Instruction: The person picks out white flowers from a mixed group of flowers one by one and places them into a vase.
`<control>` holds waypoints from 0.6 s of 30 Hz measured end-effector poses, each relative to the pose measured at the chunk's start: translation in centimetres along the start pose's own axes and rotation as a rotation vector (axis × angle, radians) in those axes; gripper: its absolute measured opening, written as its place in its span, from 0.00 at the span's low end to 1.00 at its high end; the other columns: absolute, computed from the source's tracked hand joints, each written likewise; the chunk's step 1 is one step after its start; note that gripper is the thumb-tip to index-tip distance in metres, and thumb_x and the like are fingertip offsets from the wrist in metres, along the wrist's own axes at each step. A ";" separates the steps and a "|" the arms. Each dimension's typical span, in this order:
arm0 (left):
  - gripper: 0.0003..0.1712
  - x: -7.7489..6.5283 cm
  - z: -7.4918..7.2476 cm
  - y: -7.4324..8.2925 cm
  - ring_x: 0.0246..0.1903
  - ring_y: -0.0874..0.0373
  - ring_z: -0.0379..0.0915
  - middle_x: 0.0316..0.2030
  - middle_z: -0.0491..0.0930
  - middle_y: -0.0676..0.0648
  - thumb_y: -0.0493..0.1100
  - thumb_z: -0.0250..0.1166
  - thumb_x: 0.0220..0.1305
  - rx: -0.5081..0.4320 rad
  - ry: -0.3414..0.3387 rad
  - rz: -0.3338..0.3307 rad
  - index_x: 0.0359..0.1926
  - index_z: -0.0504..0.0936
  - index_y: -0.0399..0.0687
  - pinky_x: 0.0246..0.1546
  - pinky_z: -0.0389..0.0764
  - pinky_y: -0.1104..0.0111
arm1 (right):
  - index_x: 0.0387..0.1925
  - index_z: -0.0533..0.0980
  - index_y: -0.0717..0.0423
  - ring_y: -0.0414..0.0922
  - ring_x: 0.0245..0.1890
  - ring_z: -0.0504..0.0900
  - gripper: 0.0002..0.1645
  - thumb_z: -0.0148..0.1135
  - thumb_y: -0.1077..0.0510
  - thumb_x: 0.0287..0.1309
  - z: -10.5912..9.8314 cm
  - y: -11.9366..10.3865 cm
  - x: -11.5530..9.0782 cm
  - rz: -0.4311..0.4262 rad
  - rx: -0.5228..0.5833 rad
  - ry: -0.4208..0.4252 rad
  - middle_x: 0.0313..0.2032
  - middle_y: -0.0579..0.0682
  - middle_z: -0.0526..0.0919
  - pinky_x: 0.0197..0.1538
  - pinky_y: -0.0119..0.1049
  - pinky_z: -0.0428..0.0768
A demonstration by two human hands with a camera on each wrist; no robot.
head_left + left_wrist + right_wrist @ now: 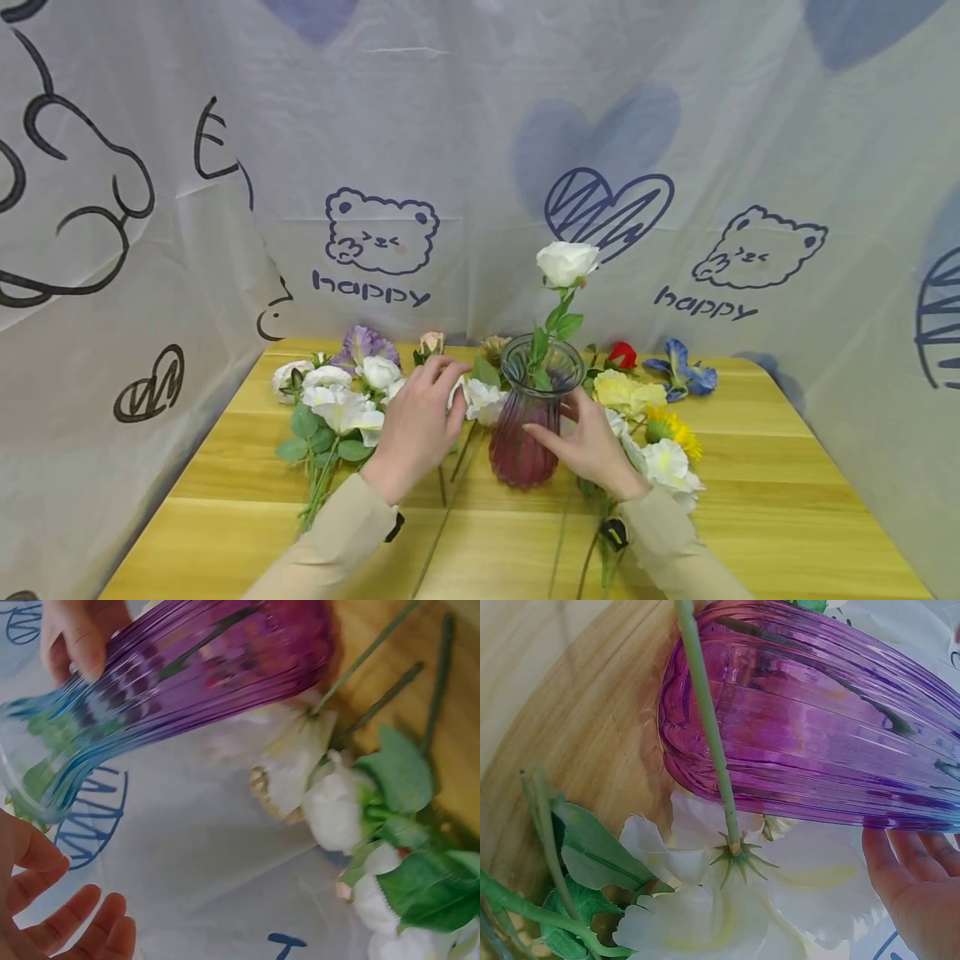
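Right now, a tall glass vase is near the middle of the worktop, and it looks like it is standing up. It is pink and purple low down and blue-gray at the top. One white rose pokes out of it, with its bloom high over the rim and its stem inside the glass.

The right hand holds the vase by its side, with the thumb in front and the other fingers bent round it. The left hand holds nothing. Its fingers are apart and a little bent, just beside the vase.

The vase is likely hard, smooth and the heaviest thing here. Glass can slip and break, so the narrow neck is a good place to hold it, and the ridges may help a bit. The rose looks light, with soft petals that could get squashed. It is best to pinch its stem, below the bloom. With so tall a flower, a bump could make the vase wobble.

White flowers lie to the left, and a yellow sunflower and a blue flower lie to the right.
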State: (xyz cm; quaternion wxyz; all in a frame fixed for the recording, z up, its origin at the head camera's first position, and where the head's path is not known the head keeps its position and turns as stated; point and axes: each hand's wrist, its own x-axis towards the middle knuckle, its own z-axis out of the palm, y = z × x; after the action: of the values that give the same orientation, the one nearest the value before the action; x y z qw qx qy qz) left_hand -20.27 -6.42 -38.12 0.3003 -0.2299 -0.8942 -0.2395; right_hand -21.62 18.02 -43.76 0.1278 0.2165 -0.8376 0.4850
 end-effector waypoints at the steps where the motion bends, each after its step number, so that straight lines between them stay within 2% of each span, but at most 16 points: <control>1: 0.16 -0.3 0.2 0.0 0.36 0.53 0.74 0.48 0.75 0.46 0.36 0.57 0.62 0.013 -0.014 -0.002 0.51 0.78 0.47 0.23 0.78 0.68 | 0.60 0.65 0.52 0.49 0.55 0.75 0.38 0.70 0.46 0.50 0.0 0.0 0.0 -0.002 -0.003 0.001 0.54 0.51 0.75 0.57 0.45 0.76; 9: 0.14 -2.4 2.1 -0.1 0.31 0.55 0.72 0.46 0.74 0.47 0.37 0.53 0.64 0.062 -0.117 -0.006 0.50 0.78 0.49 0.15 0.71 0.70 | 0.58 0.67 0.51 0.49 0.53 0.77 0.37 0.70 0.47 0.49 0.0 0.0 0.1 -0.002 -0.012 0.013 0.52 0.50 0.77 0.56 0.46 0.77; 14: 0.14 -3.7 3.0 -0.1 0.32 0.54 0.73 0.44 0.74 0.47 0.38 0.54 0.64 0.059 -0.210 -0.051 0.49 0.79 0.49 0.20 0.76 0.66 | 0.60 0.66 0.52 0.50 0.53 0.77 0.37 0.71 0.51 0.49 0.1 -0.5 0.1 0.000 -0.018 0.012 0.53 0.52 0.77 0.55 0.47 0.77; 18: 0.14 -4.4 3.7 -0.1 0.34 0.53 0.74 0.41 0.75 0.47 0.39 0.55 0.63 0.033 -0.290 -0.083 0.48 0.80 0.47 0.26 0.80 0.62 | 0.59 0.67 0.59 0.54 0.52 0.77 0.36 0.72 0.58 0.48 -0.1 -2.2 0.1 -0.014 -0.010 0.024 0.52 0.57 0.77 0.54 0.50 0.78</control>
State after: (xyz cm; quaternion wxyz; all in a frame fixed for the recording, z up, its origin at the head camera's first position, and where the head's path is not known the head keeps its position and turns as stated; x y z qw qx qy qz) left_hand -18.80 -5.63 -43.57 0.1617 -0.2199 -0.9407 -0.2015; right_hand -20.62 17.17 -42.02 0.1424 0.2159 -0.8368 0.4826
